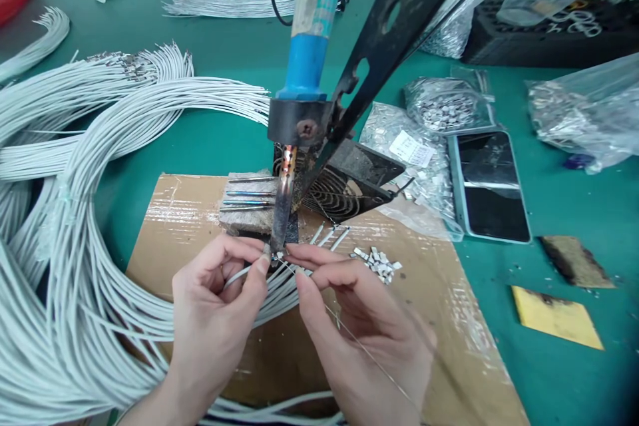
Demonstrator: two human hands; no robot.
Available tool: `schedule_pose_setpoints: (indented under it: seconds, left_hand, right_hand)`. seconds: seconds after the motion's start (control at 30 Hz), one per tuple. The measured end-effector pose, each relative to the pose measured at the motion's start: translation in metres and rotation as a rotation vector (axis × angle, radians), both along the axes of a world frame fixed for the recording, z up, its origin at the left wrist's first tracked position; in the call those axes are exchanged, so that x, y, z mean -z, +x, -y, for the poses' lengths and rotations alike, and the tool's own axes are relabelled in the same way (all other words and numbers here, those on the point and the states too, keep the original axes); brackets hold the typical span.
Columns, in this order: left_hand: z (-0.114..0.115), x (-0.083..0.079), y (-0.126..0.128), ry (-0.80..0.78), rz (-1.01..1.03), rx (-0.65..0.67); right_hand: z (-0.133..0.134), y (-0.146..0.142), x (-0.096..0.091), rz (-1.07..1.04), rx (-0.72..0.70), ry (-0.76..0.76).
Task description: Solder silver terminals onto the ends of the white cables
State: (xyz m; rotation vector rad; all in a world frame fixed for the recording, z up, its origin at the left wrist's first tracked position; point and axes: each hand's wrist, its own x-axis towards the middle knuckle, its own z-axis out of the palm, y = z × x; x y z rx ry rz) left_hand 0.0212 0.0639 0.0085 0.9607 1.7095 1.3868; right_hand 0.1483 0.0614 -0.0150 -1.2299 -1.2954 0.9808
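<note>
My left hand [217, 299] pinches a white cable [236, 277] by its end, just below the tip of a blue soldering iron [310, 26]. The iron points downward in a black bracket [369, 46]. Between thumb and finger of my right hand [367, 326] is a thin solder wire [382, 367], whose upper end reaches the same spot under the tip. A tiny white piece shows at the tip, partly hidden by my fingers. More white cables [277, 299] pass beneath both hands. Small white connectors [382, 266] lie in a loose pile right of my fingers.
Cardboard [439, 319] covers the green table under my hands. Thick cable bundles [94, 213] fill the left side. Behind the iron stands a black fan [344, 190]. To the right are bags of parts [444, 106], a phone [492, 186] and a yellow sponge [556, 319].
</note>
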Motion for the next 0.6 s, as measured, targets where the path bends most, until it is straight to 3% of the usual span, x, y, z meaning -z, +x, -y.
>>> schedule_pose_setpoints:
  seconds: [0.6]
  left_hand:
    - [0.0035,0.0029,-0.0018,0.003,0.027,0.007]
  right_hand:
    - [-0.0008,0.0002,0.0036,0.011,0.018,0.031]
